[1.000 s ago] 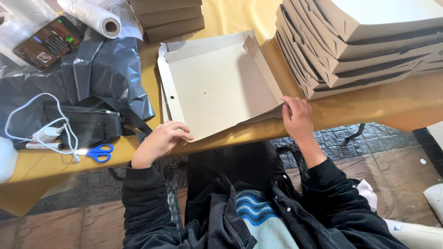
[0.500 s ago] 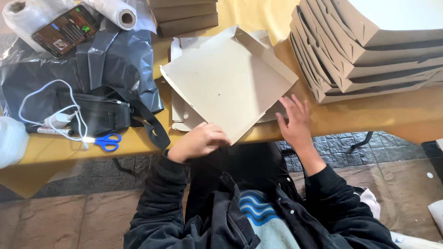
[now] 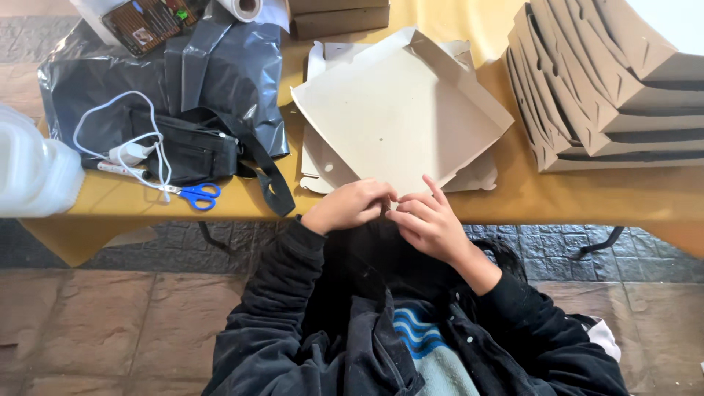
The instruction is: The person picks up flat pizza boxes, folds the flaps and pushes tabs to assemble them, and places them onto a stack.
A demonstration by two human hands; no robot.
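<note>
A flat beige cardboard box blank (image 3: 400, 110) lies tilted on the yellow table (image 3: 557, 202), its near corner pointing at me and one side flap folded up at the right. My left hand (image 3: 350, 205) pinches that near corner with curled fingers. My right hand (image 3: 429, 218) meets it from the right, fingertips touching the same corner. More flat cardboard blanks (image 3: 323, 165) lie under the box.
A stack of folded cardboard boxes (image 3: 609, 88) stands at the right. A black bag with strap (image 3: 191, 150), blue-handled scissors (image 3: 194, 195), a white cable (image 3: 125, 150) and grey plastic sheeting (image 3: 227, 73) lie at the left, beside a white plastic container (image 3: 33, 176).
The box blank has been turned so a corner faces me. Both hands have come together at that near corner; earlier they were apart along the front edge.
</note>
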